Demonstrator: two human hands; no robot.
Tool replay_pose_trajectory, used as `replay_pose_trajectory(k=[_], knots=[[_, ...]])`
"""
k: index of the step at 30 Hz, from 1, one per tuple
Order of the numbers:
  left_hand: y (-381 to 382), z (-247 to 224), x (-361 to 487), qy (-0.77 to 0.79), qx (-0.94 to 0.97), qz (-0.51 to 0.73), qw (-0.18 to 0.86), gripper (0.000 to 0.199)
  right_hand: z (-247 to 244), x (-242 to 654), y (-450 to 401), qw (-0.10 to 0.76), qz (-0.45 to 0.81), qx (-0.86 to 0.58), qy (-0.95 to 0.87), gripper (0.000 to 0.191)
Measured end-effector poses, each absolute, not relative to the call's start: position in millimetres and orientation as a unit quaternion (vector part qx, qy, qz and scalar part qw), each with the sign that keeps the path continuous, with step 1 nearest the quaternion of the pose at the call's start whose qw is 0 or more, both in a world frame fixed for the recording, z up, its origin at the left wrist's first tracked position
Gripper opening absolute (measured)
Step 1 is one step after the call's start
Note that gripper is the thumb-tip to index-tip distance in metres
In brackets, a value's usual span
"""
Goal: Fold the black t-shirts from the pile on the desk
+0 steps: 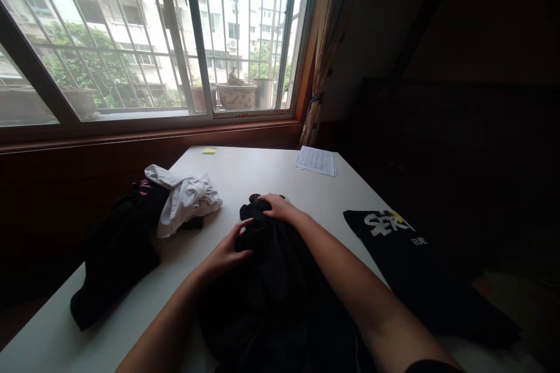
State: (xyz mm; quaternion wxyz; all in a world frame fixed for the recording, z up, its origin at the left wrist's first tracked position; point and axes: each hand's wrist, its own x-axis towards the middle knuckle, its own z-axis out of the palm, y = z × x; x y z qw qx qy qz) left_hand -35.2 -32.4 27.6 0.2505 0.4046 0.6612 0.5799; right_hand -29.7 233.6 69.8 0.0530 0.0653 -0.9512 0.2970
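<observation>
A black garment (280, 297) lies bunched on the white table (262, 166), stretching from the middle down to the near edge. My left hand (230, 247) is at its left side, thumb and fingers apart around a fold of the cloth. At the far end of the garment, my right hand (277, 208) has its fingers on the gathered cloth; some of its fingertips are hidden. Small dark round items (254, 197) show just beyond the cloth, partly covered.
Black clothes (118, 250) with a white garment (188, 198) are heaped at the left. A dark printed shirt (406, 256) lies at the right edge. Papers (317, 161) and yellow notes (209, 151) are at the back, below a window.
</observation>
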Motion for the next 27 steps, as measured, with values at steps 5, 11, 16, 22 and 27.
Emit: replay_pose_trajectory(k=[5,11,16,22,27], knots=[[-43.9,32.5,-45.8,0.663,0.391,0.573,0.284,0.085,80.6,-14.9,259.6,0.087,0.291,0.038,-0.952,0.034],[-61.0,30.8,-77.6,0.755,0.318,0.562,0.118,0.063,86.3,24.9,345.3,0.215,0.263,-0.059,-0.939,0.034],[-70.2,33.0,-88.8,0.77,0.248,0.582,0.085,0.07,91.1,86.3,403.4,0.35,0.231,-0.135,-0.898,0.032],[-57.1,27.4,-66.3,0.789,0.356,0.472,0.17,0.078,89.9,153.7,419.0,0.375,0.226,-0.195,-0.878,0.034],[-49.7,18.6,-60.6,0.808,0.387,0.426,0.13,0.068,81.8,189.5,422.6,0.313,0.272,-0.192,-0.89,0.032]])
